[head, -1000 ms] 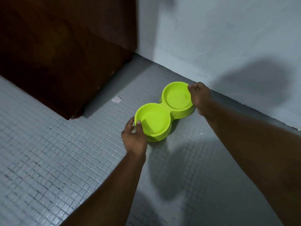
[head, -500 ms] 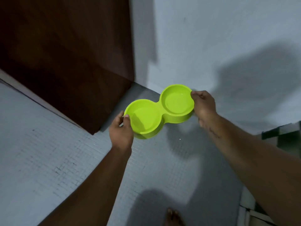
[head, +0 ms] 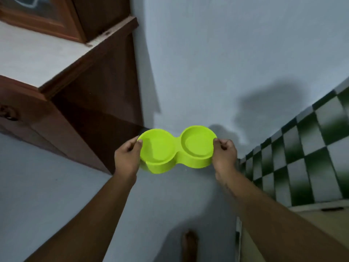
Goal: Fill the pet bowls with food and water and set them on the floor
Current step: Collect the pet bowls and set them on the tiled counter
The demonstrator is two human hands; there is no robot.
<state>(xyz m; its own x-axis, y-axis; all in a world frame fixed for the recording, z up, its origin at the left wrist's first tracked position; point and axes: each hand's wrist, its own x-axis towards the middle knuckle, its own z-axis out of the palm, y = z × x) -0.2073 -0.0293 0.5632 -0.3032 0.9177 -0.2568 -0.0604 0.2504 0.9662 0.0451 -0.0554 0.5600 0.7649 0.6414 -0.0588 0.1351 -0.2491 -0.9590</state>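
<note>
Higher now: empty lime-green double bowl (head: pixel 177 148)

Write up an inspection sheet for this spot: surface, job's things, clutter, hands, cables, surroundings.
Surface: pale grey floor, blurred.
Job's things: lime-green plastic double pet bowl, held above the floor; no food seen in either well.
Clutter: nothing seen.
Hands: left hand grips the bowl's left end; right hand grips its right end.
Cables: nothing seen.
Surroundings: dark brown wooden cabinet at left, pale wall behind, green-and-white checkered tiles at right, bare foot below.
</note>
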